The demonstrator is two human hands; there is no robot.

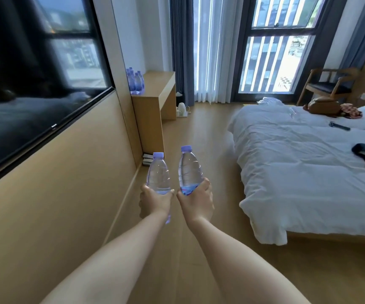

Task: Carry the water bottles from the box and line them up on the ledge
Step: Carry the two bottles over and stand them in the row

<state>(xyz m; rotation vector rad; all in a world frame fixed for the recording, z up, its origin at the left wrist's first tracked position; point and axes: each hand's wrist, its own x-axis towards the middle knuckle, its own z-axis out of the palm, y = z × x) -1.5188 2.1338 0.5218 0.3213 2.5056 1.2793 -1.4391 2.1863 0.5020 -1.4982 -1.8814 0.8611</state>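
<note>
My forearms reach out ahead of me, and each hand carries one bottle upright. My left hand [155, 200] wraps its fingers round the lower half of the left bottle [158, 174]; my right hand [195, 199] grips the right bottle [189, 170] at its label. Far ahead of my hands, a cluster of bottles [135, 81] already stands on the wooden ledge [155, 88] by the wall, so I judge the job partly done, with these two yet to be set down. The box is nowhere in view, so I cannot say how many remain. Whether the far bottles form a neat line is hard to make out.
</note>
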